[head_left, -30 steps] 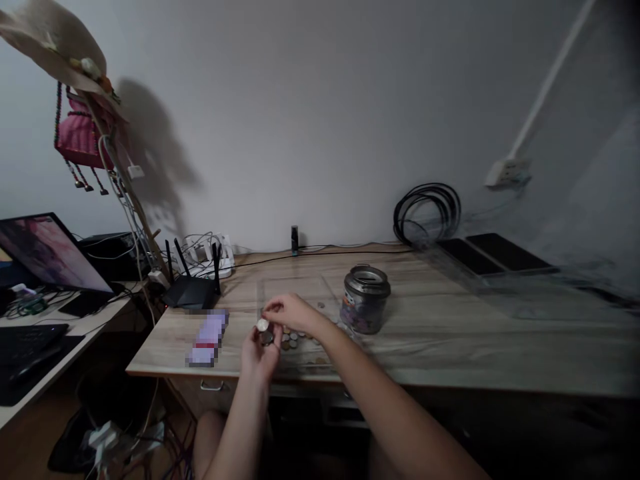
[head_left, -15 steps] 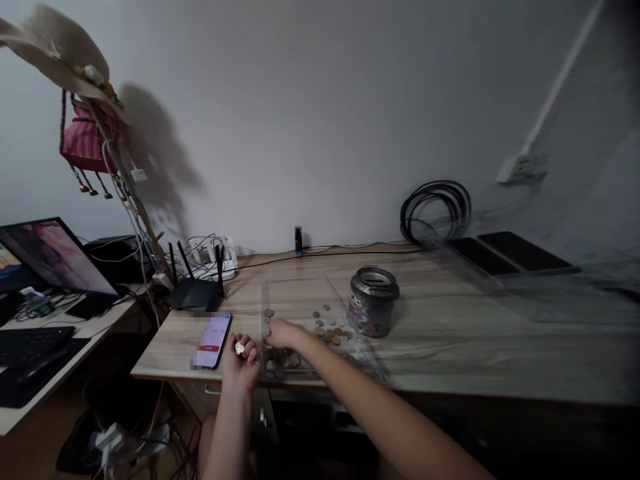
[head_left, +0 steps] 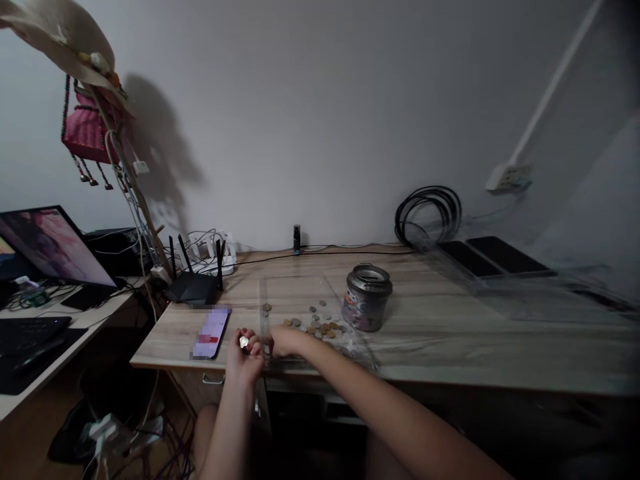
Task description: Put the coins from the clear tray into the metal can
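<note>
1. Your left hand [head_left: 246,359] curls around a shiny coin [head_left: 244,341] near the desk [head_left: 450,340] edge; a loosened grip could drop it.
2. Your right hand [head_left: 286,342], apart, is low over the clear tray [head_left: 293,291]; I cannot tell its grip.
3. Loose coins [head_left: 326,327] lie there, beside the tin [head_left: 367,303]; a careless sweep could scatter them.

No text, brand or number can be read. The smartphone [head_left: 214,331], left in the frame's lower half, shows a red bar [head_left: 207,339], its lettering pixelated; the tin's [head_left: 367,303] printed side, right of centre, is blurred, and the coins [head_left: 325,328], lower middle, are too small to make out.
</note>
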A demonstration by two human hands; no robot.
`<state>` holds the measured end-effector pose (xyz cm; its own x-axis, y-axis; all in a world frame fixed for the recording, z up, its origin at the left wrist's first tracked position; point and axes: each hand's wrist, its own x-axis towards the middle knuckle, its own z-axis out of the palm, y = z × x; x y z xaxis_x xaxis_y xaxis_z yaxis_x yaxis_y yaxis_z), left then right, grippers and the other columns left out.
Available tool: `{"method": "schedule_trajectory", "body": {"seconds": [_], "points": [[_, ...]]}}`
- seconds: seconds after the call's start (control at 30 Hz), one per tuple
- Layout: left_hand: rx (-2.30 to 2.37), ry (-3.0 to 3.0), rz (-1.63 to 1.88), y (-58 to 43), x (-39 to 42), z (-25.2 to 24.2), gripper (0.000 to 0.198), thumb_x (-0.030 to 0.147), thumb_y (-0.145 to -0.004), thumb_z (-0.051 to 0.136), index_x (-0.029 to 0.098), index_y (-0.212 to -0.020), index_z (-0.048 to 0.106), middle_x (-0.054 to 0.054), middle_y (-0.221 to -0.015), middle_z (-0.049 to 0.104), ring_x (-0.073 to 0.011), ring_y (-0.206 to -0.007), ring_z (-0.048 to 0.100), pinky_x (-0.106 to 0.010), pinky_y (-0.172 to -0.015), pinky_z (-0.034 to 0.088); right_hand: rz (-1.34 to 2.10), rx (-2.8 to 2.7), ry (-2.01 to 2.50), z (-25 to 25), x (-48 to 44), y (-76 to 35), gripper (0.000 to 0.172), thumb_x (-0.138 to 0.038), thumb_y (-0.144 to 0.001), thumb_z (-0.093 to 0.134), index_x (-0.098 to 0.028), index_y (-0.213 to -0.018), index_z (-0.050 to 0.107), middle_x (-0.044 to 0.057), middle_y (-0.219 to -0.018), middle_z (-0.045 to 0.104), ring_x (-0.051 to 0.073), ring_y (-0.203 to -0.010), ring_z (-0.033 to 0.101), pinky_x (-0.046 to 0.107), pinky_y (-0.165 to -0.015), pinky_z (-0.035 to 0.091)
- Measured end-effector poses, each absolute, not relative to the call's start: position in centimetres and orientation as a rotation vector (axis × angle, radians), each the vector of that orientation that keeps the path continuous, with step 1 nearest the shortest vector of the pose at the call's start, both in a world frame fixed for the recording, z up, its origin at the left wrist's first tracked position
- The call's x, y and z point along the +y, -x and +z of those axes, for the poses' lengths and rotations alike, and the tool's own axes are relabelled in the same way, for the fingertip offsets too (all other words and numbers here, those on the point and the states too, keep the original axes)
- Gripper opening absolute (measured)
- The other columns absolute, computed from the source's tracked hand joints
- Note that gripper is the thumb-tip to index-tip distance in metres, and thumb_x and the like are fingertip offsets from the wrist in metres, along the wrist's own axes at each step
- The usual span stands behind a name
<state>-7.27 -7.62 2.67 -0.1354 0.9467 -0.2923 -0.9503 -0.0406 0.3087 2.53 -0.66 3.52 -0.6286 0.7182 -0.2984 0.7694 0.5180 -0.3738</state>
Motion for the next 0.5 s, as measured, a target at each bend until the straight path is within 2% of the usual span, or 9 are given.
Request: {"method": "schedule_trajectory", "body": {"seconds": [0.17, 0.23, 0.3, 0.37, 0.43, 0.5], "points": [[0.477, 0.077, 1.661, 7.1, -7.9, 3.1, 0.024, 0.008, -0.08, 0.033, 0.016, -0.058, 0.038, 0.005, -0.049, 0.03, -0.0026, -0.036, 0.026, -0.013, -0.034, 0.02, -0.787, 2.541, -1.252, 3.4, -0.4, -2.1, 0.017, -0.005, -0.049, 0.056, -0.012, -0.06, 0.066, 0.003, -0.054, 0.063, 0.015, -0.05, 0.056, 0.022, -0.049, 0.043], [0.499, 0.165, 1.674, 6.9, -7.9, 3.4, 0.024, 0.007, -0.08, 0.033, 0.015, -0.058, 0.04, 0.004, -0.051, 0.036, -0.0028, -0.038, 0.032, -0.012, -0.034, 0.027, -0.819, 2.555, -1.269, 3.4, -0.3, -2.1, 0.017, -0.004, -0.048, 0.057, -0.012, -0.06, 0.066, 0.002, -0.051, 0.062, 0.014, -0.047, 0.055, 0.021, -0.047, 0.042], [0.556, 0.26, 1.692, 6.6, -7.9, 3.6, 0.023, 0.006, -0.079, 0.034, 0.014, -0.061, 0.044, 0.001, -0.056, 0.043, -0.0043, -0.045, 0.044, -0.013, -0.04, 0.039, -0.845, 2.603, -1.327, 3.7, 0.1, -2.6, 0.015, -0.006, -0.05, 0.059, -0.012, -0.062, 0.066, 0.001, -0.052, 0.062, 0.013, -0.049, 0.055, 0.02, -0.047, 0.041], [0.613, 0.307, 1.694, 6.2, -7.7, 3.8, 0.021, 0.006, -0.079, 0.034, 0.013, -0.066, 0.049, -0.002, -0.063, 0.05, -0.0076, -0.056, 0.054, -0.019, -0.052, 0.049, -0.839, 2.687, -1.432, 4.5, 0.8, -3.9, 0.017, -0.012, -0.058, 0.057, -0.012, -0.072, 0.067, 0.003, -0.062, 0.065, 0.013, -0.056, 0.057, 0.019, -0.05, 0.041], [0.634, 0.275, 1.669, 5.4, -7.4, 3.7, 0.02, 0.007, -0.078, 0.034, 0.012, -0.071, 0.052, -0.006, -0.069, 0.055, -0.0119, -0.065, 0.059, -0.026, -0.061, 0.053, -0.865, 2.806, -1.552, 5.9, 1.7, -6.4, 0.021, -0.017, -0.066, 0.053, -0.012, -0.083, 0.065, 0.005, -0.072, 0.067, 0.013, -0.063, 0.058, 0.019, -0.054, 0.042], [0.627, 0.201, 1.604, 4.5, -6.8, 3.4, 0.02, 0.008, -0.077, 0.034, 0.011, -0.076, 0.054, -0.01, -0.076, 0.058, -0.0159, -0.072, 0.061, -0.03, -0.063, 0.054, -0.964, 2.992, -1.679, 7.5, 2.6, -9.9, 0.02, -0.021, -0.068, 0.053, -0.012, -0.083, 0.064, 0.006, -0.074, 0.067, 0.013, -0.065, 0.059, 0.02, -0.057, 0.043]]}}
